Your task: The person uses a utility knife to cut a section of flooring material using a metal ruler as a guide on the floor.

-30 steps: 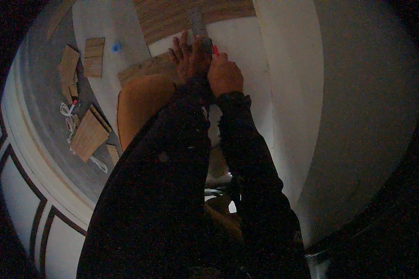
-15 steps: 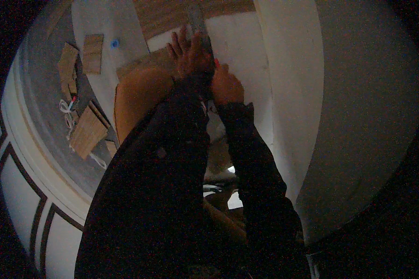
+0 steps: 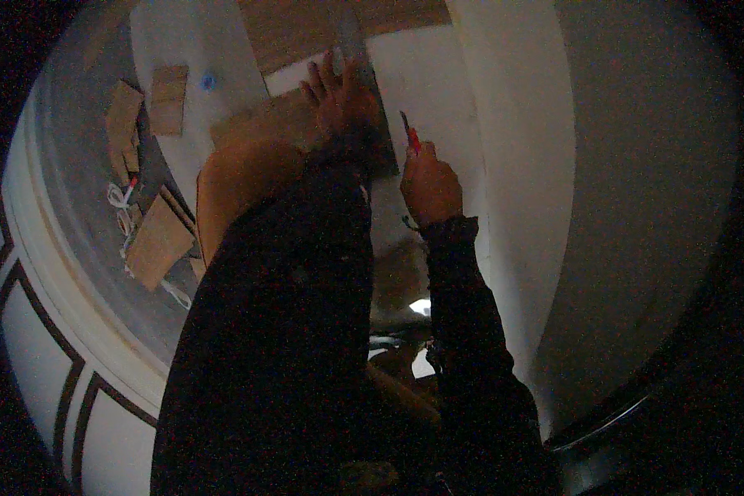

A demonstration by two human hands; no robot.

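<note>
My left hand (image 3: 336,103) rests with spread fingers on a long grey metal straightedge (image 3: 347,31) and the brown wood-look plank (image 3: 256,121) beside it. My right hand (image 3: 430,186) grips a red-handled knife (image 3: 413,138), its blade pointing up and away from me over a pale surface (image 3: 422,70), to the right of the straightedge. My tan-clad knee (image 3: 240,182) is just below and left of my left hand.
Cut pieces of wood-look plank (image 3: 157,241) lie on the grey floor at left with white cord (image 3: 176,293) and a red-tipped pen (image 3: 128,190). A small blue spot (image 3: 208,81) marks the pale strip. A pale wall (image 3: 628,207) curves along the right; white patterned panels (image 3: 37,347) lie lower left.
My right hand and the knife have moved down and to the right, away from the straightedge's edge, so more of the blade shows. My left hand stays spread in nearly the same place.
</note>
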